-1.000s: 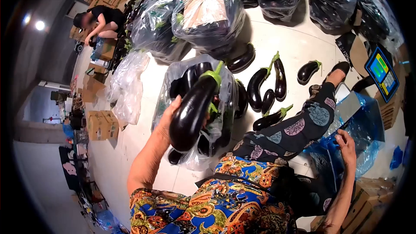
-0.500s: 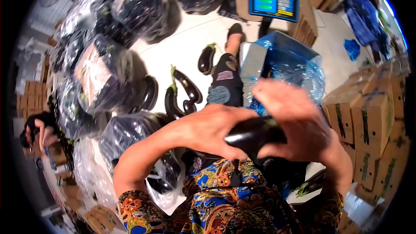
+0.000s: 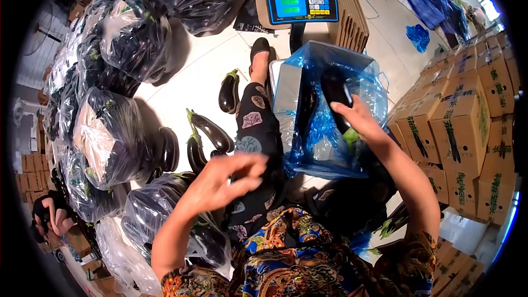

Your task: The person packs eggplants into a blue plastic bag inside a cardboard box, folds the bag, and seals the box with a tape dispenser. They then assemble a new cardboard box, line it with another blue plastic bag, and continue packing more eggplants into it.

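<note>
My right hand (image 3: 360, 119) grips a dark purple eggplant (image 3: 334, 85) near its green stem end. It holds the eggplant inside a box (image 3: 288, 87) lined with blue plastic film (image 3: 374, 96). Another dark eggplant (image 3: 306, 111) lies along the box's left inner side. My left hand (image 3: 223, 180), somewhat blurred, hovers over my left leg with bent fingers and the thumb apart, holding nothing. Close by on the floor are a long eggplant (image 3: 213, 131) and one partly hidden beneath it (image 3: 195, 154). Farther forward lies a plump eggplant (image 3: 228, 92).
A scale display (image 3: 301, 3) stands beyond the box, beside stacked flat cardboard (image 3: 347, 14). Plastic bags full of eggplants (image 3: 110, 137) crowd the left. Cartons (image 3: 459, 126) are piled at the right. Another person (image 3: 52, 209) crouches at far left.
The eggplant that was between both hands has moved forward into the blue-lined box in my right hand. My left hand has let go and drawn left. The view has shifted.
</note>
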The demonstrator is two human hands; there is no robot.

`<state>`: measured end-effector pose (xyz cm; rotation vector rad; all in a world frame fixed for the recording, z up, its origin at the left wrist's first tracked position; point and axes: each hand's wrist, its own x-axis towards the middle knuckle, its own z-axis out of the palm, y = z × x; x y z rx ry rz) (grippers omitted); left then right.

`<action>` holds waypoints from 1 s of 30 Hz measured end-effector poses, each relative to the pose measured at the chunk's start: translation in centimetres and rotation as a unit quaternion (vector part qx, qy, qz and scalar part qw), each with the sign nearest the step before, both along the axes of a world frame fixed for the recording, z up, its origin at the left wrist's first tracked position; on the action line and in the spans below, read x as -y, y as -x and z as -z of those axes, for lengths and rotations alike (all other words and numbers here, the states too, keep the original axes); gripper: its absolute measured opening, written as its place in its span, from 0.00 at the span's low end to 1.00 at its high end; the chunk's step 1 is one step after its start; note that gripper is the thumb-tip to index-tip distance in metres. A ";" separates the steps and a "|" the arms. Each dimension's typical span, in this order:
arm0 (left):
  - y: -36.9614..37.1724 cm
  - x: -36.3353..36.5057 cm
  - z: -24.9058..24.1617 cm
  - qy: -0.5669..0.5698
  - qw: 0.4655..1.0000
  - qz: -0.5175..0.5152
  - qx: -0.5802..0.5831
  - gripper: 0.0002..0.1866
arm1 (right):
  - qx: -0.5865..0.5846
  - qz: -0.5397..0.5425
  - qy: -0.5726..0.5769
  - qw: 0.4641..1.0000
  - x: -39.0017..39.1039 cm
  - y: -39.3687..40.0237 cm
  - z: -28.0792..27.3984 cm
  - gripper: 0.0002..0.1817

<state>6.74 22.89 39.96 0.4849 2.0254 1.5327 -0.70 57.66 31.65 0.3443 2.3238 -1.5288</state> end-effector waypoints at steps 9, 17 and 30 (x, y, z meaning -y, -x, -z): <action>-17.0 14.8 2.3 -0.067 0.888 -0.408 0.201 0.11 | 0.065 0.080 -0.277 0.955 2.1 1.0 12.9 0.54; -26.1 20.1 4.6 0.083 0.789 -0.536 0.287 0.13 | 0.042 -0.118 -0.397 0.909 -2.6 2.0 23.2 0.45; -33.8 18.6 12.2 0.502 0.735 -0.447 0.086 0.43 | -0.039 -0.303 -0.449 0.839 -2.5 5.2 13.2 0.31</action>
